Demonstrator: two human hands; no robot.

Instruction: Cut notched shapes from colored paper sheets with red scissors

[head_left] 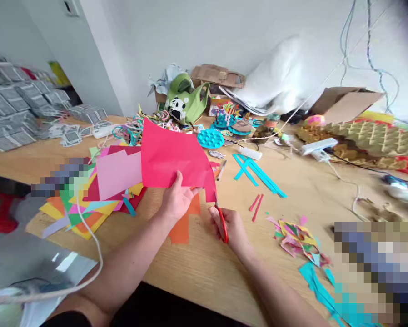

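Observation:
A large sheet of red paper (175, 156) is held up over the table by my left hand (178, 197), thumb on its face near the lower edge and fingers behind. My right hand (231, 227) grips red-handled scissors (223, 225), whose blades point up at the sheet's lower right corner. A narrow strip hangs partly separated along that right edge. Below the sheet, orange paper pieces (180, 229) lie on the tabletop. Two thin red strips (257, 209) rest to the right of the scissors.
Coloured paper sheets (117, 175) are piled on the left. Blue strips (260, 175) and paper scraps (301, 240) lie to the right. At the back stand a green panda bag (186, 102), a blue round piece (210, 138) and cardboard (347, 104). A white cable (97, 245) crosses the lower left.

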